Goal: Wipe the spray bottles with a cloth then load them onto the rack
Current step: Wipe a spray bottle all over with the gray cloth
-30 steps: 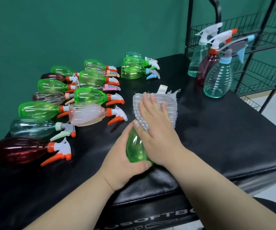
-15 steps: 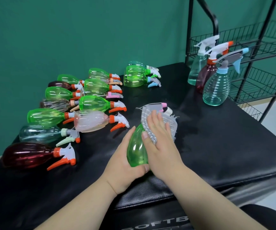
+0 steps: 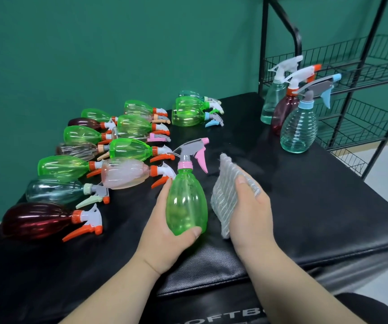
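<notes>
My left hand (image 3: 168, 232) grips a green spray bottle (image 3: 186, 202) by its base, holding it nearly upright, its grey and pink trigger head pointing away. My right hand (image 3: 250, 211) holds a grey ribbed cloth (image 3: 224, 195) just right of the bottle, a narrow gap between them. Several other spray bottles, mostly green, lie on their sides at the left, among them a pink one (image 3: 125, 173) and a dark red one (image 3: 36, 220). Three bottles stand upright at the back right, the nearest a clear blue ribbed one (image 3: 298, 129). The black wire rack (image 3: 361, 66) stands behind them.
Everything rests on a black padded table (image 3: 316, 206) whose right edge drops to a pale floor. A green wall runs behind. The rack's wire shelves hold nothing that I can see. A small group of green bottles (image 3: 188, 111) lies at the back centre.
The cloth has come off the green bottle and moved right with my right hand. My left hand has tilted the bottle up, so its trigger head now shows.
</notes>
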